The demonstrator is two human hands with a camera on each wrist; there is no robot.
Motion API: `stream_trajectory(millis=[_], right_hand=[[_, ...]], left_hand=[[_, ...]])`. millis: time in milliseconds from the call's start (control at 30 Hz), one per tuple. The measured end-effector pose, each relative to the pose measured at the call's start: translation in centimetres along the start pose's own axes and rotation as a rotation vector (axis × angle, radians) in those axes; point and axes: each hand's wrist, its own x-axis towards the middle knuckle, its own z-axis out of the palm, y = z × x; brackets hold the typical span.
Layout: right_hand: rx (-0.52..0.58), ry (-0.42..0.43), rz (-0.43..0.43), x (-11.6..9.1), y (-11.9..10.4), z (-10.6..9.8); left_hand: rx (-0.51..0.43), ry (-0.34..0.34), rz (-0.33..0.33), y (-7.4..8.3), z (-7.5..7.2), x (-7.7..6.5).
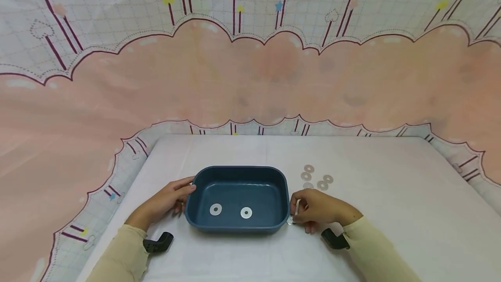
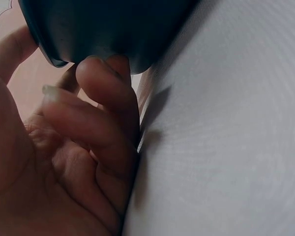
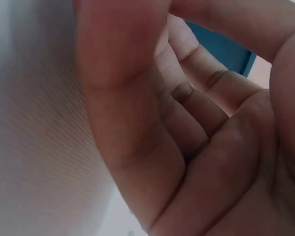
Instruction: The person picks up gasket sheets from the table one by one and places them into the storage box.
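A dark blue rectangular tray [image 1: 236, 231] stands on the white-covered table. Two flat metal washers lie on its floor, a left washer [image 1: 212, 209] and a right washer [image 1: 242, 213]. My left hand [image 1: 166, 199] grips the tray's left end, thumb at the rim and other fingers bent against the outer wall, as the left wrist view shows. Beside the tray's lower right corner, my right hand [image 1: 318, 208] pinches another washer [image 1: 290, 221], mostly covered by the fingertips. In the right wrist view, bent fingers [image 3: 125, 98] hide that washer.
Several loose washers [image 1: 328, 179] lie on the table [image 1: 391, 177] just beyond the right hand. A black wrist device [image 1: 158, 243] sits at the left sleeve and another black device [image 1: 335, 239] at the right. A patterned cloth [image 1: 250, 82] hangs behind the table.
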Motion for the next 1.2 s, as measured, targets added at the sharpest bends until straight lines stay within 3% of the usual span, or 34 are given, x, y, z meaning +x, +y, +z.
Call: stream_trajectory(millis=[333,700,933,1200], right_hand=[[0.041,0.007,0.075,0.1,0.4,0.5],[-0.067,0.029,0.082,0.6,0.3,1.0],[-0.048,0.017,0.08,0.5,0.5,0.4],[0.015,-0.01,0.118,0.6,0.8,0.3]], left_hand=[[-0.017,-0.021,0.007,0.0,0.3,0.2],[-0.014,0.004,-0.008,-0.4,-0.1,0.2],[-0.02,-0.014,0.013,-0.1,0.0,0.6],[-0.004,-0.006,0.01,0.0,0.0,0.0]])
